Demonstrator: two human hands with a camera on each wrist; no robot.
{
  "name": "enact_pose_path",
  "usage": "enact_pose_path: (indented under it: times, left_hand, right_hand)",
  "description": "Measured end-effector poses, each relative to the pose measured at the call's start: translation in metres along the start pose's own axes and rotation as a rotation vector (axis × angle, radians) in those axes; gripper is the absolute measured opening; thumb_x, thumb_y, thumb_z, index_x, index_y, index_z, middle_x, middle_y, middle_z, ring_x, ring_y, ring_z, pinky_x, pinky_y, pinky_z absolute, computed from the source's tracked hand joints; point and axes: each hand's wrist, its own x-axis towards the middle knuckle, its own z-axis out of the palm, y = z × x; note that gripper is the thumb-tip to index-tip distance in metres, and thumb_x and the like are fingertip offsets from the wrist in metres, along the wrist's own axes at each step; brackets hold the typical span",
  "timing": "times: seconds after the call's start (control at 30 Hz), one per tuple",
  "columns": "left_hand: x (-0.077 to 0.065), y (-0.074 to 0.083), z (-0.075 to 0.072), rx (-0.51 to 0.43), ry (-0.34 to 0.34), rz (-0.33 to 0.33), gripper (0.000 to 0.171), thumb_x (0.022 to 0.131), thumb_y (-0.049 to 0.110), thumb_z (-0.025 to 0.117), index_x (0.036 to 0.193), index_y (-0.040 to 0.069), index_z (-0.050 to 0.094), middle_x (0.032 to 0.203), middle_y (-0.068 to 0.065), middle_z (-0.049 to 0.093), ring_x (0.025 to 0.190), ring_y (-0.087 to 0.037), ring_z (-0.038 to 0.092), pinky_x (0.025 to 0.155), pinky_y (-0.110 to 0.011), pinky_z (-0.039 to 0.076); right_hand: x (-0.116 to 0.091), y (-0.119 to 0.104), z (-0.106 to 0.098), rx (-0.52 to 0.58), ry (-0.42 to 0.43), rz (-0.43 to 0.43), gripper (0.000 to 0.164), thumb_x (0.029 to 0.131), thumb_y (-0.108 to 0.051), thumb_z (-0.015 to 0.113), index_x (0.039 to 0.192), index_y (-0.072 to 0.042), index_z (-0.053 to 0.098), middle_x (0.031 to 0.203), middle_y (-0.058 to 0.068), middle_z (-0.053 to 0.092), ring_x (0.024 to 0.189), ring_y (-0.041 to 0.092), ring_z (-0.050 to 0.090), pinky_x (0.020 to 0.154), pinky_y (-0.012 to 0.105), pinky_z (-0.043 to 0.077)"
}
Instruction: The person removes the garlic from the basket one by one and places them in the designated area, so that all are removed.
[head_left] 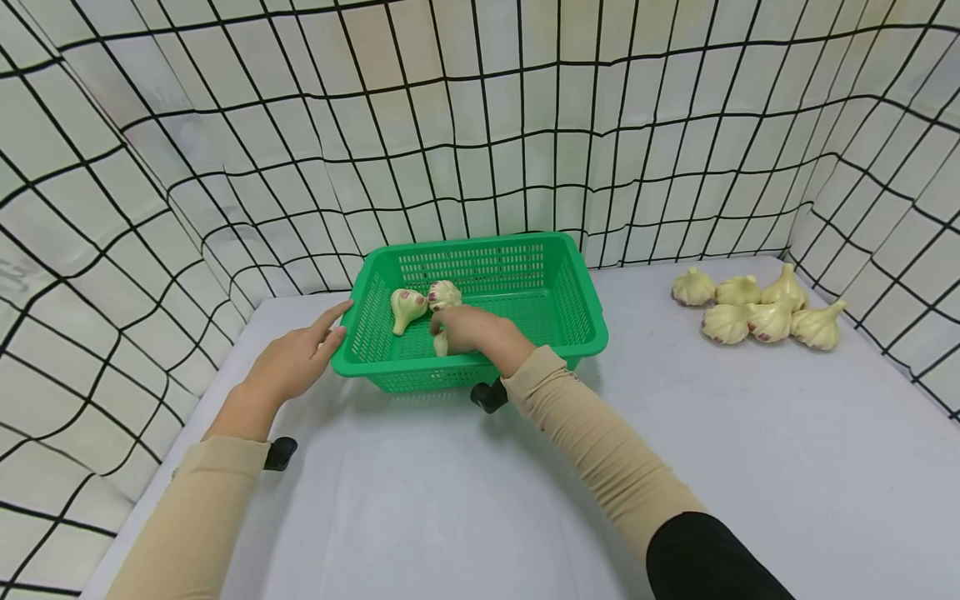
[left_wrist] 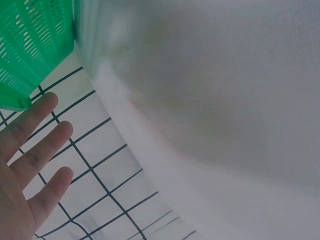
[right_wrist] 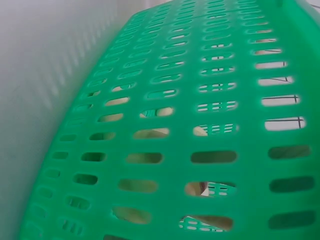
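A green plastic basket (head_left: 468, 367) with slotted walls stands on the white table. Inside its left part lie two garlic bulbs, one with its stem toward the front (head_left: 408, 307) and a purple-streaked garlic bulb (head_left: 445, 294) beside it. My right hand (head_left: 472, 327) reaches over the front rim and pinches another garlic bulb (head_left: 441, 343) low in the basket, its fingers hiding part of it. At the left rim, my left hand (head_left: 296, 357) touches the basket with extended fingers. The left wrist view shows spread fingers (left_wrist: 42, 145) at the basket's corner.
Several garlic bulbs (head_left: 770, 320) sit grouped at the table's far right. White walls with black netting (head_left: 495, 125) enclose the back and sides. In the right wrist view the slotted basket wall (right_wrist: 175, 125) fills most of the picture.
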Motion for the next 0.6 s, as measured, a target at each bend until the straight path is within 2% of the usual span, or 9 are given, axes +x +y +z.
enact_pose_path:
  times: [0.17, 0.4, 0.6]
  left_hand:
    - [-0.0008, 0.0, 0.0001, -0.004, 0.0, -0.003, 0.063, 0.111, 0.052, 0.023, 0.165, 0.019, 0.022, 0.12, -0.032, 0.065, 0.093, -0.042, 0.067, 0.071, -0.055, 0.051]
    - [-0.001, 0.0, 0.0002, -0.004, 0.0, -0.006, 0.063, 0.111, 0.051, 0.023, 0.165, 0.019, 0.021, 0.12, -0.032, 0.065, 0.1, -0.045, 0.065, 0.075, -0.059, 0.051]
    - [0.0, 0.0003, 0.0007, -0.005, 0.004, -0.003, 0.062, 0.111, 0.051, 0.023, 0.165, 0.019, 0.022, 0.117, -0.031, 0.066, 0.096, -0.044, 0.066, 0.075, -0.059, 0.051]
  right_hand:
    - [0.0008, 0.0, 0.0008, -0.007, -0.002, 0.01, 0.043, 0.107, -0.007, 0.052, 0.149, -0.008, 0.052, 0.151, 0.01, 0.052, 0.131, 0.026, 0.051, 0.104, 0.04, 0.043]
    - [0.0024, 0.0, 0.0019, -0.063, 0.01, 0.008, 0.04, 0.112, -0.009, 0.039, 0.149, -0.008, 0.053, 0.15, 0.011, 0.052, 0.135, 0.027, 0.05, 0.108, 0.04, 0.042]
    - [-0.0015, 0.0018, -0.0005, -0.026, 0.103, 0.009, 0.042, 0.107, -0.011, 0.054, 0.149, -0.007, 0.052, 0.147, 0.011, 0.055, 0.134, 0.03, 0.051, 0.106, 0.04, 0.043]
